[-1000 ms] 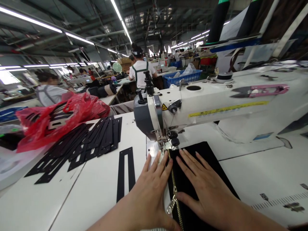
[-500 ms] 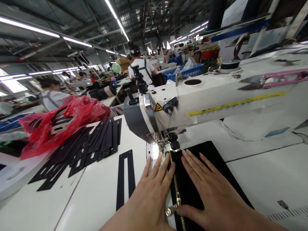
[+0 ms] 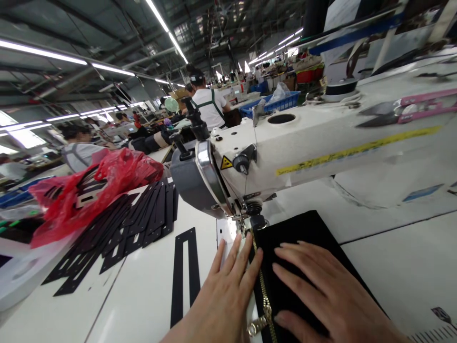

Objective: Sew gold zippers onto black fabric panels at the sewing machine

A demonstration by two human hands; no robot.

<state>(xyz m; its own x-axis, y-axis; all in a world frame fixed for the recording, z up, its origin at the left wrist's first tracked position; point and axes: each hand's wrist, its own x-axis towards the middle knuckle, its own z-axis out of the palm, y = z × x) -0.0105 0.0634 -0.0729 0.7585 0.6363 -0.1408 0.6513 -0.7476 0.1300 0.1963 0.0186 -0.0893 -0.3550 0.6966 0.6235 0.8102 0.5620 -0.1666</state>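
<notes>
Black, flat fabric panel (image 3: 303,227) lies on the white bench (image 3: 135,305) in the head view, its far left corner at the needle area of a white sewing machine (image 3: 321,143) with a dark grey end cover. Along the panel's left side runs a gold-toothed metal zipper (image 3: 263,288), with a shiny metal zipper pull (image 3: 257,327) hanging over the left edge. The left hand (image 3: 228,295) is flat with its fingers spread, fingertips beside the zipper and just short of the needle area. The right hand (image 3: 328,290) rests on the panel, fingers apart and slightly bent, thumb near the zipper pull; neither hand pinches anything. Left of the hands, a black rectangular frame with a long slot (image 3: 185,267) lies alone. Farther left are an overlapping pile of similar black frames (image 3: 150,214) and a crumpled, translucent red plastic bag (image 3: 124,166). Pink-handled snips (image 3: 421,107) rest on the machine.
</notes>
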